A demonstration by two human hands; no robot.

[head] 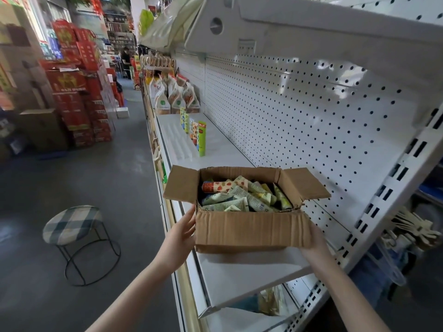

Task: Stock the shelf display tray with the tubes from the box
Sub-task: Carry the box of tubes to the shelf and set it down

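Left hand, right hand against box

Watching from my station, all I get of the body is two arms, bare from the wrist to where each one meets the bottom edge of the view. The left forearm is long, slim and smooth, widening toward the elbow. The left grip is narrow, with slender fingers and a plain wrist; the nails are too small for me to make out. The right forearm is bare in the same way and looks a little thicker through the wide lens. Of the right grip I see only the back and the wrist; its fingers are hidden from me.
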